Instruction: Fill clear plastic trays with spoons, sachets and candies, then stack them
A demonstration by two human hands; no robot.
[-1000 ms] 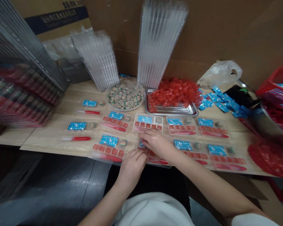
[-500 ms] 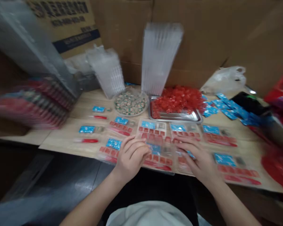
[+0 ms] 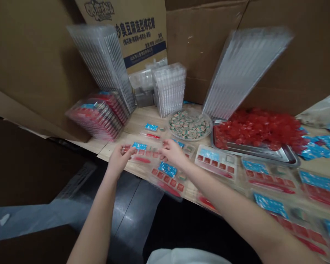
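Note:
My left hand (image 3: pixel 117 160) pinches the left end of a clear plastic tray (image 3: pixel 142 152) at the table's left front. Inside show a blue packet, a row of red squares and a red plastic utensil whose exact kind is blurred. The fingers of my right hand (image 3: pixel 172 151) are closed at the same tray's right end. Just below the right hand lies another filled tray (image 3: pixel 167 179), and a further one (image 3: pixel 216 161) sits to its right. Behind the hands is a tray (image 3: pixel 151 131) with a blue packet and a red utensil but no red squares visible.
A round bowl (image 3: pixel 209 126) of small wrapped pieces stands behind. To its right, a metal tray (image 3: pixel 287 158) holds heaped red packets (image 3: pixel 264 128). Stacks of clear trays (image 3: pixel 169 90) lean at the back. Filled packs (image 3: pixel 99 119) are piled at left, beside cardboard (image 3: pixel 38 73).
The view has swung left. Both hands have moved from the middle trays to the left front one, where red squares now show beside the blue packet.

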